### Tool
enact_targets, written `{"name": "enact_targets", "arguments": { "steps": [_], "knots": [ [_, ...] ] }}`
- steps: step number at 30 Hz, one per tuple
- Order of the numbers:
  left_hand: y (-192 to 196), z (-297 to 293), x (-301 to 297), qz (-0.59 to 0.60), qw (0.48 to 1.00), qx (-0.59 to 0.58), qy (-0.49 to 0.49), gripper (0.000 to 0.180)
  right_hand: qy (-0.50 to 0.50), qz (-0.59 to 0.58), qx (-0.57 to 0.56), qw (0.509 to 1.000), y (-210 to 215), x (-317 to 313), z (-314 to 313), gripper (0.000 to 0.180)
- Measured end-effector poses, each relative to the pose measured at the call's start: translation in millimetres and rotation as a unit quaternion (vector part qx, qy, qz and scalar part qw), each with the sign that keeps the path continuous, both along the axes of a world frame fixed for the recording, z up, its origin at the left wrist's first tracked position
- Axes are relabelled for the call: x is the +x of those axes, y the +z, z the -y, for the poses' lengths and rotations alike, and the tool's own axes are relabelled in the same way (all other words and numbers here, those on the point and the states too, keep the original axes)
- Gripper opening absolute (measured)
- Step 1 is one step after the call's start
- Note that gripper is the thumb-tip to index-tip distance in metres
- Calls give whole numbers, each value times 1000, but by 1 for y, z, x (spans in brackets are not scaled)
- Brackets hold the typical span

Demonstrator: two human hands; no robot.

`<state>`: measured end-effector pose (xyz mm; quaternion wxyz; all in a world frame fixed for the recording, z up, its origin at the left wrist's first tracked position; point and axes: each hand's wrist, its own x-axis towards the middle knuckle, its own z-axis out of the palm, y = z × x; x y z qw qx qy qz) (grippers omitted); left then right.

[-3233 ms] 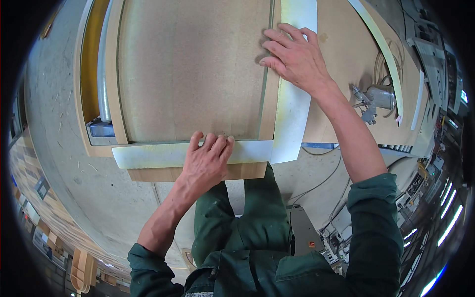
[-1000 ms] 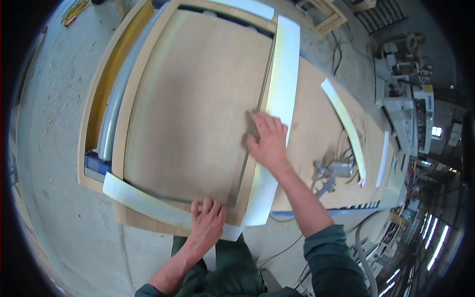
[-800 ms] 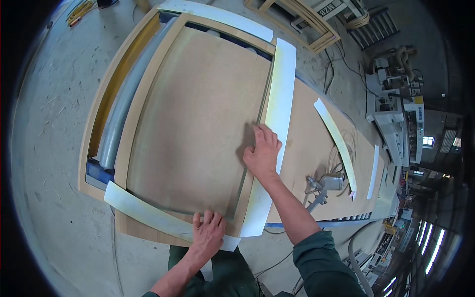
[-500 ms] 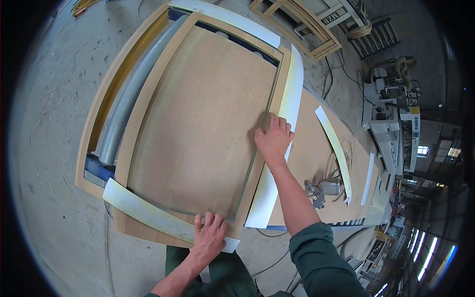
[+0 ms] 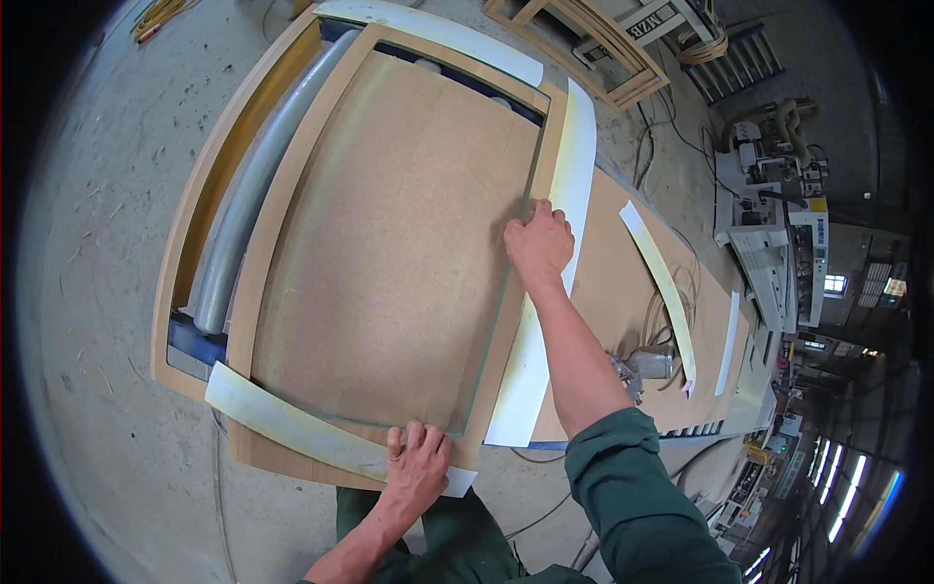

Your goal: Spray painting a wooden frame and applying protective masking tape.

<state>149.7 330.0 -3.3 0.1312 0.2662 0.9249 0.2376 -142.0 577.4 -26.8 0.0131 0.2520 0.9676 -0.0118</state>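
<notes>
A pale wooden door frame (image 5: 263, 243) lies flat in front of me, with a clear glass pane (image 5: 409, 234) inside its larger opening. My left hand (image 5: 418, 465) is curled over the near rail, its fingertips by the pane's near edge and its palm over a pale paper strip (image 5: 292, 420). Halfway up the right stile, my right hand (image 5: 541, 243) has its fingers bent over the wood beside the pane's edge. Another white strip (image 5: 519, 389) runs along that stile, under my right wrist. Both hands' fingertips are partly hidden.
Under the frame show a grey roller (image 5: 233, 214) and blue metal supports (image 5: 195, 339). To the right, a brown board (image 5: 603, 282) carries a spray gun (image 5: 647, 363), a hose and loose strips (image 5: 666, 292). More wooden frames (image 5: 584, 58) stand at the far right, near machinery (image 5: 769, 234).
My right hand has slid slightly up along the right stile. My left hand stays on the near rail, and the whole view has shifted a little.
</notes>
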Motion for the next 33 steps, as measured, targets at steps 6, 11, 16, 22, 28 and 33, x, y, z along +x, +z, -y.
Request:
{"name": "enact_targets", "arguments": {
  "steps": [6, 11, 16, 22, 28, 33],
  "knots": [
    [-7, 1, 3, 15, 1000, 4, 3, 49, -21, 5, -63, 998, 6, 1, -1, 49],
    [-6, 1, -5, 22, 1000, 16, 0, 45, -46, -3, -80, 996, 11, -1, -2, 50],
    [-2, 1, -9, 30, 999, 15, 1, 33, -55, -6, -104, 993, 11, 0, -4, 51],
    [0, 0, -7, 38, 999, 13, 2, 34, -38, -13, -76, 996, 7, 3, -4, 52],
    [2, -3, -10, 40, 999, -19, 1, 41, 32, 37, -34, 998, 13, 1, -2, 49],
    [0, -5, -18, 30, 998, -47, -6, 44, 69, 63, -2, 996, 15, -4, -4, 51]
  ]
}}
